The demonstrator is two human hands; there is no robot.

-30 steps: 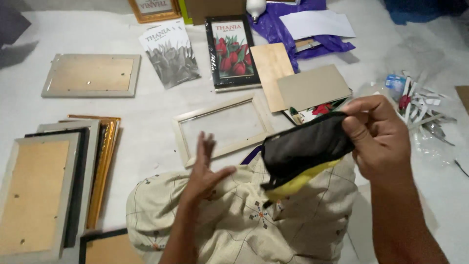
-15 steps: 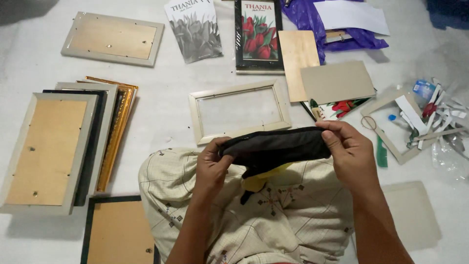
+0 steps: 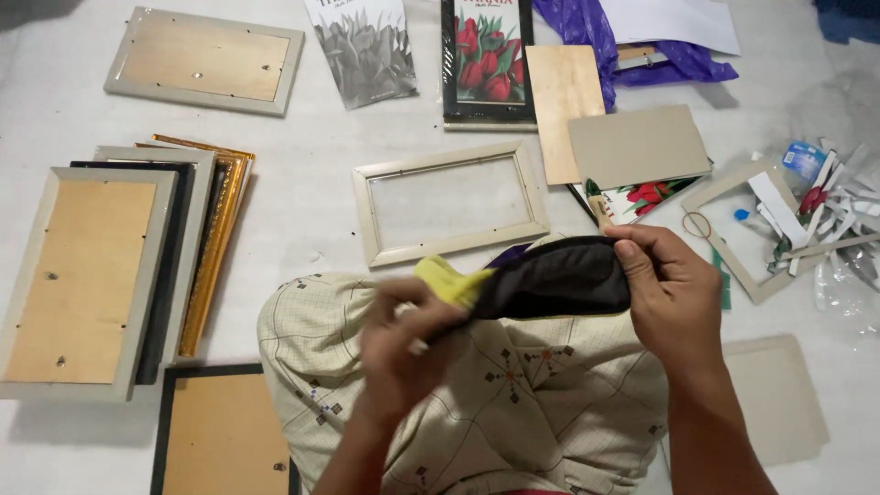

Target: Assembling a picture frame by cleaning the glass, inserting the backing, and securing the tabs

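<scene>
The dark cloth (image 3: 559,280) with its yellow edge, pinched in my left hand (image 3: 403,353) and gripped by my right hand (image 3: 674,298), might slip onto the empty frame (image 3: 449,202) if either grip loosens

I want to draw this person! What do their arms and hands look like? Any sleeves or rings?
Both arms are bare up to the picture's bottom edge: no sleeves or gloves show. The left hand and right hand wear no ring, watch or bracelet that I can see. The fingers have short nails.
</scene>
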